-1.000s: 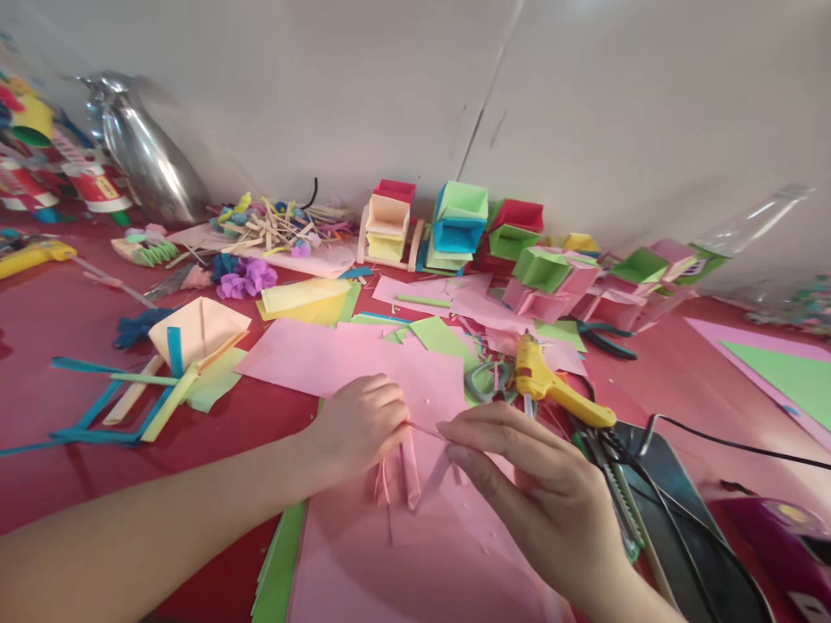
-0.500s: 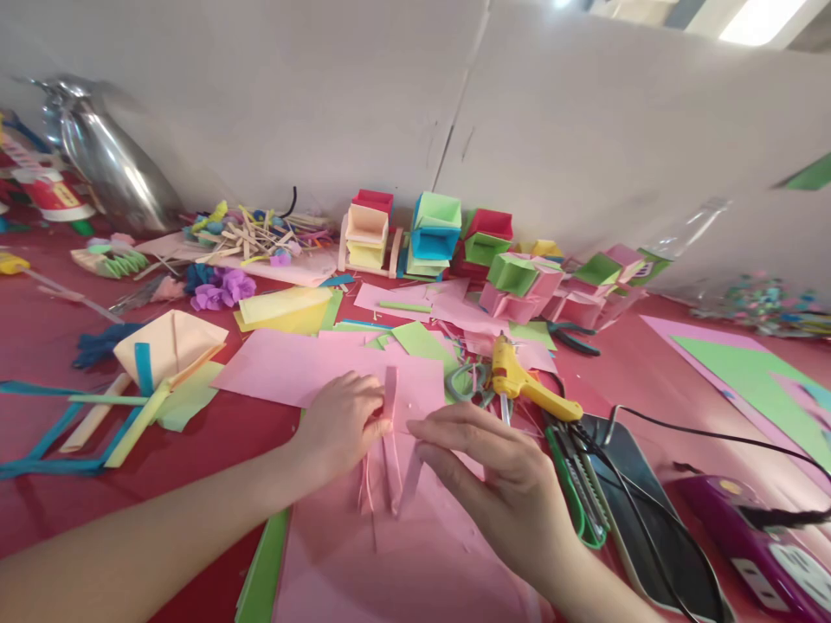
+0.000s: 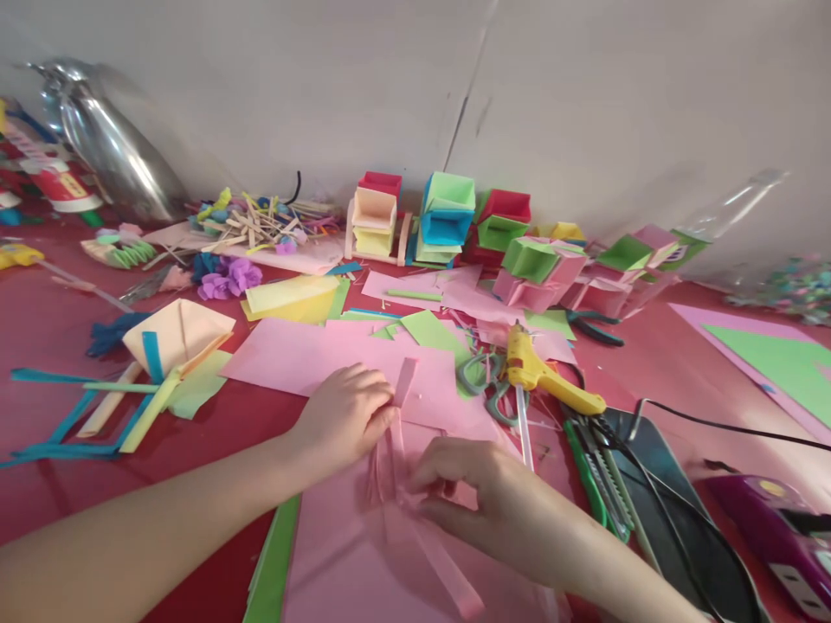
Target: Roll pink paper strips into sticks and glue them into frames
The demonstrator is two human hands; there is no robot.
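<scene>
My left hand (image 3: pixel 344 417) is closed with thumb and fingers on narrow pink paper strips, one end sticking up beyond the fingertips. From there a long pink paper strip (image 3: pixel 442 562) runs down toward me and to the right. My right hand (image 3: pixel 484 484) has curled fingers, their tips pinched at the middle of this strip; motion blurs the contact. Both hands are above a pink paper sheet (image 3: pixel 338 562), with green paper (image 3: pixel 276 554) showing under its left edge. Another pink sheet (image 3: pixel 279 350) lies just beyond.
To the right are a yellow glue gun (image 3: pixel 551 381), scissors (image 3: pixel 484 372), cutter knives (image 3: pixel 603 480), a dark phone-like slab (image 3: pixel 675 493) and a purple power strip (image 3: pixel 769 510). Folded paper boxes (image 3: pixel 447 227) stand along the wall. Left, a peach paper piece (image 3: pixel 178 337) and a steel jug (image 3: pixel 110 143).
My right hand has moved down and slightly right. The long strip now swings out toward the lower right. The camera view has shifted slightly.
</scene>
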